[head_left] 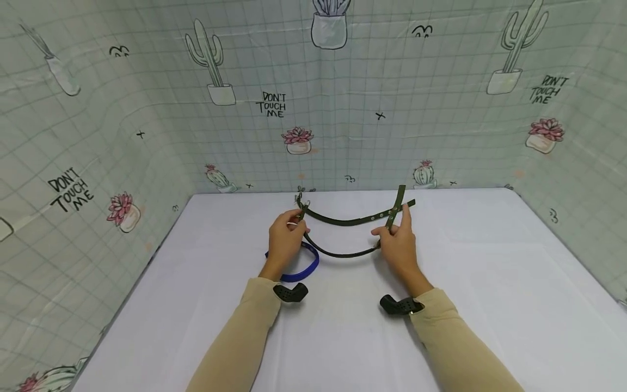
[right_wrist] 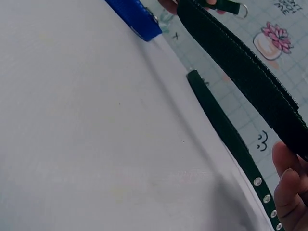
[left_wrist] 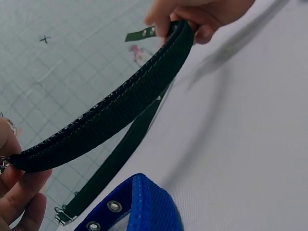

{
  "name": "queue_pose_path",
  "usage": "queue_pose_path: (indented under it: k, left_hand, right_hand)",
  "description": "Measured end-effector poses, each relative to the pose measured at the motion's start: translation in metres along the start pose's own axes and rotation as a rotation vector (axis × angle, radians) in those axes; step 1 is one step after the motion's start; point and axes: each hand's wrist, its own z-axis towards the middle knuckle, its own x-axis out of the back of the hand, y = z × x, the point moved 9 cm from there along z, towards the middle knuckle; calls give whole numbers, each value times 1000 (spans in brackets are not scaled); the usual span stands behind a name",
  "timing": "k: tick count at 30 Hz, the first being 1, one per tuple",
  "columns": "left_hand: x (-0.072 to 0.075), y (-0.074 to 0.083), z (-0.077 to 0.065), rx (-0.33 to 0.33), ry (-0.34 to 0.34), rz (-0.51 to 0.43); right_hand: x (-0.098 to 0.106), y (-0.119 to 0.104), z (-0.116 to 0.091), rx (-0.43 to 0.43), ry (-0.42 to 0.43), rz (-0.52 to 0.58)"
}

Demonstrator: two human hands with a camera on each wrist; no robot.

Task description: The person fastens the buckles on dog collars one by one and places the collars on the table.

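A dark green collar (head_left: 343, 255) is stretched in a sagging curve between both hands. My left hand (head_left: 286, 237) pinches its end with the metal hardware; a ring (right_wrist: 243, 9) shows past those fingers in the right wrist view. On the other side my right hand (head_left: 399, 247) pinches the strap, and its tail with eyelets (left_wrist: 139, 34) sticks out beyond. Behind it on the table lies a second green collar (head_left: 348, 222), with a buckle (left_wrist: 63, 216) at the left and eyelets (right_wrist: 257, 181) at the right. In the head view the held tail crosses over it.
A blue collar (head_left: 313, 267) lies curled on the white table (head_left: 343, 337), partly hidden behind the left hand and wrist. A cactus-printed cloth (head_left: 343, 81) hangs behind and at the sides. Each wrist carries a black camera mount (head_left: 291, 293).
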Motion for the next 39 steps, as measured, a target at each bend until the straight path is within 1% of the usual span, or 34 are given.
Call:
queue_pose_path:
  k: [4,7,12,16,20,23,24,26,27,28,31,34,37,39]
  left_hand:
    - [-4,1,-1,20,-30,-31]
    - [-4,1,-3,38,-42,-68]
    - [-6,-1,-6,76,-58,-144]
    - [-9,1,-7,68,-86,-176]
    - [-12,6,-8,48,-113,-161]
    - [-16,9,-10,41,-143,-153]
    - [-17,10,-10,37,-154,-151]
    - [-20,13,-12,32,-176,-149]
    - [-22,14,-13,28,-186,-146]
    - [-23,15,-15,28,-196,-142]
    - [-27,19,-17,23,-219,-125]
    - [-31,21,-19,24,-241,-112]
    - [-34,24,-20,11,-260,-105]
    - [-36,25,-22,10,-271,-93]
  right_hand:
    - [4,0,-4,-11,-43,34]
    - [8,1,-6,-3,-58,62]
    - [15,3,-11,24,-64,150]
    - [20,-4,-18,64,-47,168]
    - [26,-26,-27,106,-25,174]
    - [28,-41,-33,102,-23,172]
    - [28,-44,-34,96,-20,165]
    - [26,-39,-32,102,-13,137]
    - [24,-36,-31,109,-12,133]
    - [23,-38,-32,126,-15,131]
    - [20,-46,-37,167,-20,111]
    - [19,-67,-47,171,-41,107]
    - [16,-72,-51,180,-49,93]
    - [13,-70,-52,196,-51,86]
